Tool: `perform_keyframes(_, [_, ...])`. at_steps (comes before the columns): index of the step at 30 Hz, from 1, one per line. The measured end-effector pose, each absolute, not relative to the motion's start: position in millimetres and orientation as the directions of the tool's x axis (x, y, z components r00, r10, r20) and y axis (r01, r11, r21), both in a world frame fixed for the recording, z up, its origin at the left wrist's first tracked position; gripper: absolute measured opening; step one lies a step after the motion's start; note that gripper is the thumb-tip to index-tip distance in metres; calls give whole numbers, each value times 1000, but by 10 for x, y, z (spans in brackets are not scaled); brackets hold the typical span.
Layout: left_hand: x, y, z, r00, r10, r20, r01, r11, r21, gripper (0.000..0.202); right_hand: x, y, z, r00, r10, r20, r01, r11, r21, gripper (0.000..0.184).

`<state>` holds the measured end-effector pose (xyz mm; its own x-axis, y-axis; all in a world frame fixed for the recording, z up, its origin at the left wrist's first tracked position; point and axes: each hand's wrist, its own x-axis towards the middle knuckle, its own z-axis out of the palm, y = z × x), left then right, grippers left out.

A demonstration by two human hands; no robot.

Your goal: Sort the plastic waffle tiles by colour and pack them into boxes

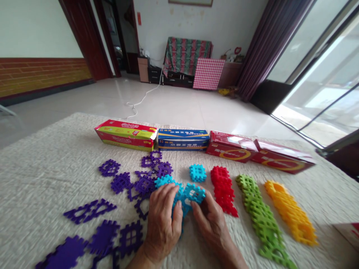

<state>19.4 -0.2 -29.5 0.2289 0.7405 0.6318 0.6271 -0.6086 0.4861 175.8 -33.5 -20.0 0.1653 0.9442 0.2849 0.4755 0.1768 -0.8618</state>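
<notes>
My left hand [162, 220] is closed over some light blue notched building tiles [166, 181], part of which its fingers hide. My right hand [211, 220] pinches a light blue windowed tile [193, 192] between thumb and fingers, right beside the left hand. Whether the light blue pieces are joined cannot be made out. Just beyond lies a small light blue stack [198, 173]. Right of it runs a row of overlapping red tiles [223, 190]. Scattered purple tiles [131, 237] lie to the left, some solid, some with window openings.
Rows of green tiles [262, 216] and yellow tiles [291, 213] lie at the right. Behind them stand a red and yellow-green box [126, 135], a blue box [183, 140] and two dark red boxes [232, 146] along the far side of the cloth-covered surface [67, 149].
</notes>
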Motion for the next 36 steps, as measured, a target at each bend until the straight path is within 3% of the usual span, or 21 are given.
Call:
perform_keyframes(3, [194,-6,-284,254,738,625,622,-619,479,34,1776,-326,-239,152,959,239,422,155,-893,23])
perform_keyframes(7, [195,-14,-272,281,737,615,598,-635,489,26,1760,-339,-253,147,971,190,393,119,-912,18])
perform_keyframes(13, [196,2,-294,265,753,602,576,-625,528,20,1763,-394,-139,120,973,199,516,110,-850,22])
perform_keyframes(20, [195,21,-318,246,751,612,593,-616,518,26,1799,-347,-52,205,937,284,549,130,-826,31])
perform_keyframes(23, [197,32,-320,238,743,625,604,-617,503,28,1820,-335,-67,205,931,302,631,110,-768,40])
perform_keyframes(31, [197,21,-318,244,740,627,612,-619,493,29,1825,-408,-24,70,984,165,804,42,-593,42])
perform_keyframes(36, [194,17,-325,240,745,622,606,-616,503,30,1816,-412,29,28,974,224,848,96,-522,48])
